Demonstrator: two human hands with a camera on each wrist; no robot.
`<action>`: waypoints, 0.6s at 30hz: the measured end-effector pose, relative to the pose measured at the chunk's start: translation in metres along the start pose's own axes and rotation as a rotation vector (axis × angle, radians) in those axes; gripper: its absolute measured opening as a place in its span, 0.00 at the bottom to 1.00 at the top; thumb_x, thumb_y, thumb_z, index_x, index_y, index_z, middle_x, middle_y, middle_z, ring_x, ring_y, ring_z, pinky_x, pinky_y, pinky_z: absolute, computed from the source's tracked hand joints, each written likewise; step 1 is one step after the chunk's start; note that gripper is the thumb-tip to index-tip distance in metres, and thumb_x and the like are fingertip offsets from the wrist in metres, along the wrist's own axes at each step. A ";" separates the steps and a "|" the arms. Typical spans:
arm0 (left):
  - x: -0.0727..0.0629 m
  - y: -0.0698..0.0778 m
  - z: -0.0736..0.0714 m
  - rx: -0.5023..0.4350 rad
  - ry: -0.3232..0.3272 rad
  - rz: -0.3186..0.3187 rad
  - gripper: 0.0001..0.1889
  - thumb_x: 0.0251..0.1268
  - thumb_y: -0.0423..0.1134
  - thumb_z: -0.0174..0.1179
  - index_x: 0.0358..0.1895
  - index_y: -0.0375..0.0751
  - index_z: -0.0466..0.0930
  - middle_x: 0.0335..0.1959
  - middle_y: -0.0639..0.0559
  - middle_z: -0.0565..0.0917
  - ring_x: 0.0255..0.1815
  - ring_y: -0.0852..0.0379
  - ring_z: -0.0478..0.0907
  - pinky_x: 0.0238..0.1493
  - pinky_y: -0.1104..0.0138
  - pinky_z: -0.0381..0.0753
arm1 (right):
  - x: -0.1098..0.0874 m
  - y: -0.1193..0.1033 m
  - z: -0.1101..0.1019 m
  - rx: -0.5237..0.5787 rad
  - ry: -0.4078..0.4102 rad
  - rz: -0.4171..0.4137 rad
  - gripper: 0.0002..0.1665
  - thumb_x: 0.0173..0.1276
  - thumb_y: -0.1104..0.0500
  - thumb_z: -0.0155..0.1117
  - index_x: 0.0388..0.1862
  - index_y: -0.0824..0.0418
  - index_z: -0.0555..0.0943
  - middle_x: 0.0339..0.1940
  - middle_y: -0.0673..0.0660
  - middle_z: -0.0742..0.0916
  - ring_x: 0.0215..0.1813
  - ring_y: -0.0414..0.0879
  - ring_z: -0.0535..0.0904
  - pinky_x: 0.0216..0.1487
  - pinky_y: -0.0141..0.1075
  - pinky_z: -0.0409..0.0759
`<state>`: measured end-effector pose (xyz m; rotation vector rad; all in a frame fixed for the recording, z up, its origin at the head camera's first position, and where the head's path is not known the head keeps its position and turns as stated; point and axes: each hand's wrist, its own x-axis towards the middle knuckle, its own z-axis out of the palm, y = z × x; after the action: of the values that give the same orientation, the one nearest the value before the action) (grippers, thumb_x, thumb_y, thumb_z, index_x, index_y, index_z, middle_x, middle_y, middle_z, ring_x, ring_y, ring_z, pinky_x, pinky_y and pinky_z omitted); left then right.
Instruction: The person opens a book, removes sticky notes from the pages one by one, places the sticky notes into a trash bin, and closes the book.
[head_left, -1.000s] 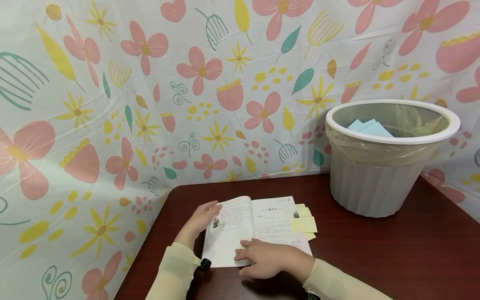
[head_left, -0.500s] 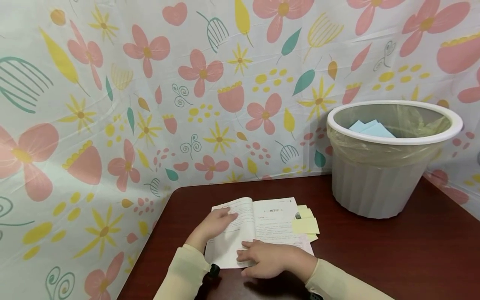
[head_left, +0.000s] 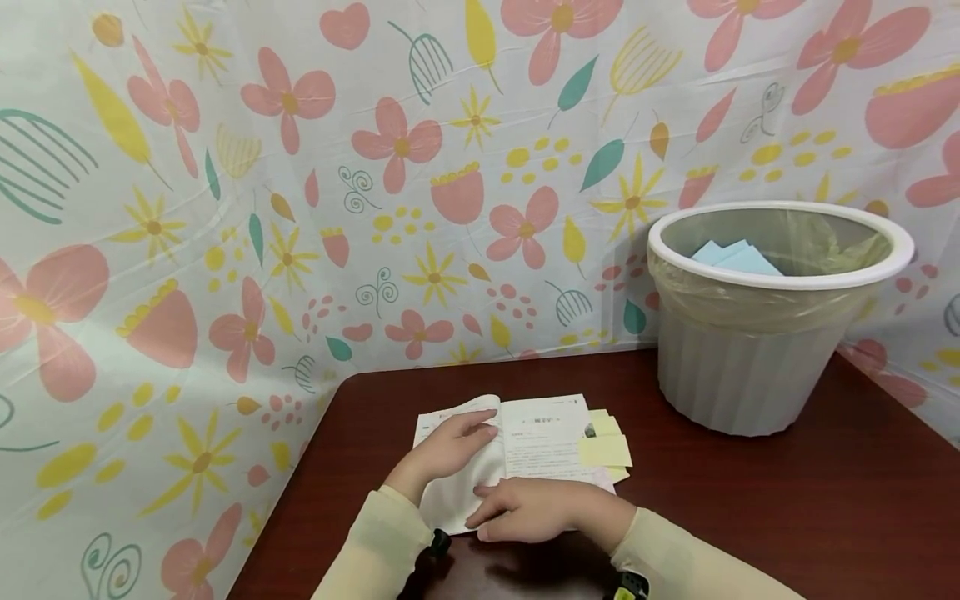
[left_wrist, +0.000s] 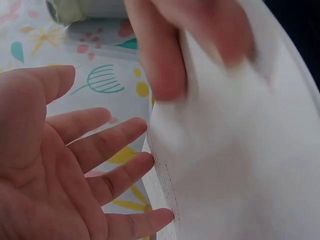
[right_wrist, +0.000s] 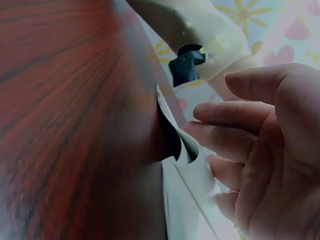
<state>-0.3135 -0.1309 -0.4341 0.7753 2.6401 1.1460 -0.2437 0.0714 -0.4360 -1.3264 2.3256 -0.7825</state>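
Note:
An open book (head_left: 547, 429) with printed pages lies on the dark reddish-brown table. My left hand (head_left: 450, 450) is over its left page, fingertips near the spine. In the left wrist view, the fingers of that hand (left_wrist: 60, 155) are spread, their tips against the edge of the book (left_wrist: 240, 150). At the book's lower edge, near the spine, my right hand (head_left: 532, 510) reaches in from the right. The right wrist view shows this hand (right_wrist: 275, 155) with loosely bent fingers beside curved page edges (right_wrist: 192, 187); nothing appears pinched. Yellow sticky notes (head_left: 606, 451) jut from the right page.
A grey waste bin (head_left: 738, 375) with a white rim and plastic liner stands at the table's back right. Light-blue paper (head_left: 750, 261) lies inside it. A flower-patterned curtain (head_left: 300, 208) hangs behind and left of the table (head_left: 750, 500).
My left hand has moved right across the left page, from its outer edge toward the spine. My right hand stays by the lower edge, its fingers slightly shifted. The right page's heading looks different.

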 end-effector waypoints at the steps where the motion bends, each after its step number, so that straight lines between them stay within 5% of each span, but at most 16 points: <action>1: 0.001 0.000 0.000 0.011 -0.006 -0.008 0.28 0.82 0.55 0.49 0.76 0.46 0.71 0.73 0.45 0.77 0.72 0.45 0.75 0.71 0.47 0.74 | -0.002 -0.001 -0.002 0.014 -0.004 -0.017 0.21 0.80 0.47 0.55 0.62 0.50 0.86 0.64 0.41 0.85 0.79 0.53 0.69 0.78 0.40 0.68; 9: 0.017 0.009 -0.008 0.098 -0.129 -0.102 0.29 0.78 0.59 0.52 0.74 0.50 0.73 0.62 0.49 0.83 0.60 0.52 0.81 0.59 0.54 0.81 | -0.038 0.011 -0.028 0.068 0.047 -0.109 0.19 0.82 0.52 0.54 0.61 0.56 0.87 0.56 0.47 0.90 0.58 0.31 0.82 0.61 0.29 0.79; 18: 0.050 0.036 -0.014 0.203 -0.236 -0.313 0.34 0.70 0.67 0.57 0.74 0.57 0.73 0.79 0.54 0.69 0.68 0.49 0.76 0.38 0.52 0.86 | -0.082 0.057 -0.061 0.252 0.197 0.102 0.21 0.81 0.51 0.56 0.62 0.58 0.85 0.62 0.62 0.87 0.61 0.35 0.81 0.58 0.27 0.78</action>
<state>-0.3467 -0.0936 -0.3956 0.4679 2.5815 0.6719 -0.2742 0.1838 -0.4211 -1.0572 2.3243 -1.1747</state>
